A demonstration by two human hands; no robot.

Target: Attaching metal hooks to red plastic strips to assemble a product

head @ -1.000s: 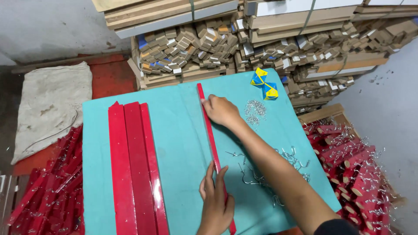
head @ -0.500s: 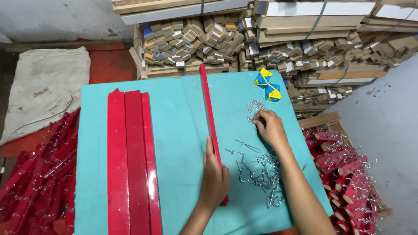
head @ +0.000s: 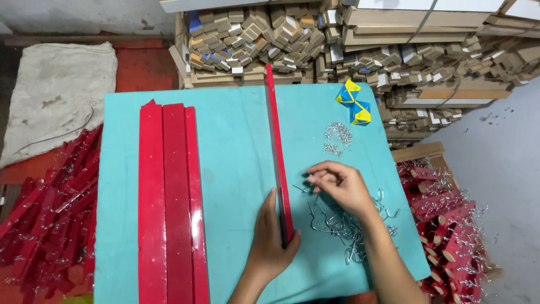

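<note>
A long thin red strip point(head: 275, 141) stands on edge along the middle of the teal table top point(head: 236, 152). My left hand point(head: 270, 239) grips its near end. My right hand point(head: 340, 186) hovers just right of the strip, fingertips pinched on a metal hook over a heap of metal hooks point(head: 349, 222). Three wider red strips point(head: 169, 202) lie side by side on the table's left half.
A small pile of tiny metal pieces point(head: 337, 138) and two blue-and-yellow small boxes point(head: 354, 104) sit at the far right of the table. Stacked cardboard and wooden blocks point(head: 253, 45) stand behind. Red wrapped pieces fill a crate point(head: 444, 219) on the right and cover the floor point(head: 45, 214) on the left.
My right hand left the strip's far part and moved back right to the hook heap, closing its fingertips on a hook. My left hand stayed on the near end.
</note>
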